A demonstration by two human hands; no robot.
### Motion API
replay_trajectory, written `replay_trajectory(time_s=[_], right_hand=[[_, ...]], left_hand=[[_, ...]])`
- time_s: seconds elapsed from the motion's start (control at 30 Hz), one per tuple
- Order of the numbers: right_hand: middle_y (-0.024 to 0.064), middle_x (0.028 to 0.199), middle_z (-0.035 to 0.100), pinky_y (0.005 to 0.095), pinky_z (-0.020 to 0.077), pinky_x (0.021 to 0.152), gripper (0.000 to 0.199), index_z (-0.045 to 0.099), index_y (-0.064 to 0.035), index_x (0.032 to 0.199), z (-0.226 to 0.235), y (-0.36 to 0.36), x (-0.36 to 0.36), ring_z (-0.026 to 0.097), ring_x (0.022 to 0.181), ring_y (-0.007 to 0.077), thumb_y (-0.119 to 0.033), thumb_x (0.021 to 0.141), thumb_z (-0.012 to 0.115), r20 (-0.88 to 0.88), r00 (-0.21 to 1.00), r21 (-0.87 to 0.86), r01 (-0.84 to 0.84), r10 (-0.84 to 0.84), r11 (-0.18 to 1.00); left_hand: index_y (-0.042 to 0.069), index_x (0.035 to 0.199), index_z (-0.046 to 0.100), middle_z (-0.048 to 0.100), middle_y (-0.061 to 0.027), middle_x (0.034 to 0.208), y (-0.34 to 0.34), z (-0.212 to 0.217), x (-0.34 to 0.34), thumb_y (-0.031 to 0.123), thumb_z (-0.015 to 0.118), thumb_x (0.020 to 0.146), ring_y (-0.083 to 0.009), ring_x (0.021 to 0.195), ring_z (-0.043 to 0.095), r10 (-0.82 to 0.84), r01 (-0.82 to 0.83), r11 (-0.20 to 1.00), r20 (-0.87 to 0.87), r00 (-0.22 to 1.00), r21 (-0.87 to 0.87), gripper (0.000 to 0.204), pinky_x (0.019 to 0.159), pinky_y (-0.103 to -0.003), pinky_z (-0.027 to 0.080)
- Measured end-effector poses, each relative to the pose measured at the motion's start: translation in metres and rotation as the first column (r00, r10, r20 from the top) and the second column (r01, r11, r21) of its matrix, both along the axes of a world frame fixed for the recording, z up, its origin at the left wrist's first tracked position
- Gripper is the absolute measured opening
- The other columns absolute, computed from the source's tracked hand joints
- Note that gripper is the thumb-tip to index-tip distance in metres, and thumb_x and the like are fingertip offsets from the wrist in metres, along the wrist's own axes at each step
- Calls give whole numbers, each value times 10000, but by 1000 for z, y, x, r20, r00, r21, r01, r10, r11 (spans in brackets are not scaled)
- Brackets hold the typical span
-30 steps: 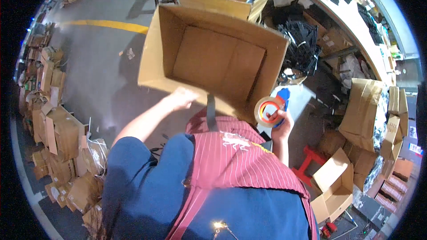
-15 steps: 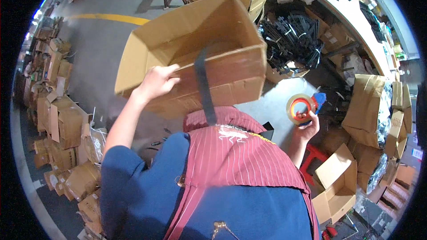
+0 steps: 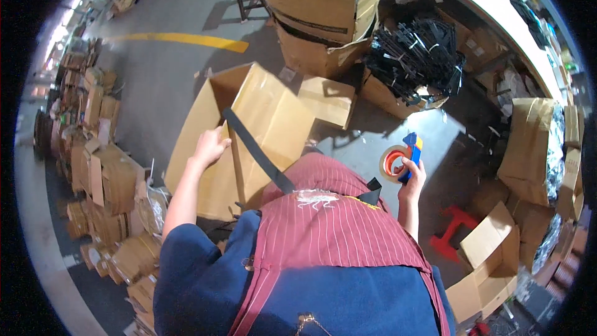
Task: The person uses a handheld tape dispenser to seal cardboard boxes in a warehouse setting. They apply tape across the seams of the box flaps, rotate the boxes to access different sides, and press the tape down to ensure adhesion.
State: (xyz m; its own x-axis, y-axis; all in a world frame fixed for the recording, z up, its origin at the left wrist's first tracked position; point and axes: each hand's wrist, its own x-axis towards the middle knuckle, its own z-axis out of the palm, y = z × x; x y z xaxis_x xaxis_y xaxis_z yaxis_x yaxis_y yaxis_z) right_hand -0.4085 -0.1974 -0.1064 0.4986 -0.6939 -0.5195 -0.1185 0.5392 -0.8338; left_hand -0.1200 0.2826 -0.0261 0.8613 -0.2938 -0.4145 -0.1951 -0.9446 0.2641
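My left hand [image 3: 211, 148] grips the near edge of a large brown cardboard box [image 3: 280, 118], its fingers closed over the board. The box stands tilted and turned in front of me, its hollow partly showing at the upper left. A black strap [image 3: 255, 152] hangs from my front across the box. Off to the right, my right hand [image 3: 413, 180] is wrapped round the handle of a blue tape dispenser [image 3: 412, 143] that carries a roll of clear tape with a red core. The dispenser is held apart from the box.
A smaller carton [image 3: 328, 99] lies beyond the box. Behind it are stacked large cartons [image 3: 317, 9] and a carton heaped with black plastic parts [image 3: 413, 56]. A red stool [image 3: 453, 233] and an opened carton [image 3: 491, 280] are at right. Cartons [image 3: 112, 180] line the left side.
The large box has turned and come lower and nearer to me, uncovering the smaller carton behind. My right hand has shifted slightly left and down with the tape dispenser.
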Motion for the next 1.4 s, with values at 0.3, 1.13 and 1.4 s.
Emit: replay_trajectory(time_s=[0.3, 1.13, 1.4], right_hand=[[-13, 764, 590, 270, 445, 596, 252, 646, -70, 976, -34, 33, 71, 550, 615, 113, -147, 770, 768, -157, 960, -67, 223, -231, 973], [30, 731, 617, 293, 493, 610, 243, 627, -63, 865, -54, 25, 50, 592, 630, 131, -184, 740, 796, -242, 749, -220, 577, -617, 787], [6, 812, 623, 270, 488, 676, 314, 627, -58, 957, -103, -1, -116, 601, 728, 96, -157, 724, 813, -98, 686, -122, 711, -721, 692]], left_hand=[[46, 1236, 618, 687, -182, 775, 16, -53, 89, 249, 673, 921, -359, 711, 670, -98, 97, 995, -99, 990, -10, 378, 680, -471, 539], [66, 1163, 498, 681, -211, 808, -275, -280, 62, 181, 667, 779, -424, 746, 663, -995, 955, 93, -47, 82, -282, 435, 648, -529, 526], [23, 988, 754, 729, -227, 1037, -238, -347, 98, 427, 713, 769, -377, 996, 710, -844, 949, 214, -445, 299, 231, 461, 873, -450, 567]])
